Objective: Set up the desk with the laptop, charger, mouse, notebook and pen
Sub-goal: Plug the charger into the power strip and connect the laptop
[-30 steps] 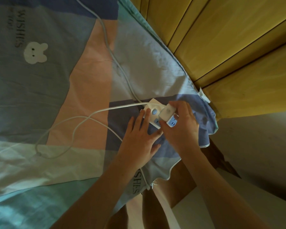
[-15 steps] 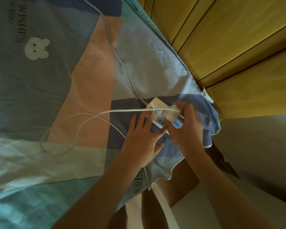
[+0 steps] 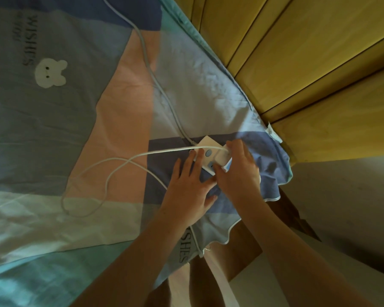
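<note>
The right hand [image 3: 236, 171] covers most of the charger [image 3: 223, 154], so can't tell if its prongs are fully in the power strip [image 3: 205, 149]. The strip's far end is hidden too. Its thick cord [image 3: 155, 78] gets cut off by the frame at 12 o'clock. The thin cable [image 3: 111, 165] disappears under the left hand [image 3: 187, 191]. Small print above "WISHES" is too blurry to read.

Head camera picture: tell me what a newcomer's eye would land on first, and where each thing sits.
Two bare hands meet over a white power strip near the right edge of a patchwork bedsheet. The right hand presses a white charger onto the strip while the left hand lies flat beside it with fingertips on the strip. A thin white cable loops leftward across the pink patch, and a white bear print sits upper left.
</note>
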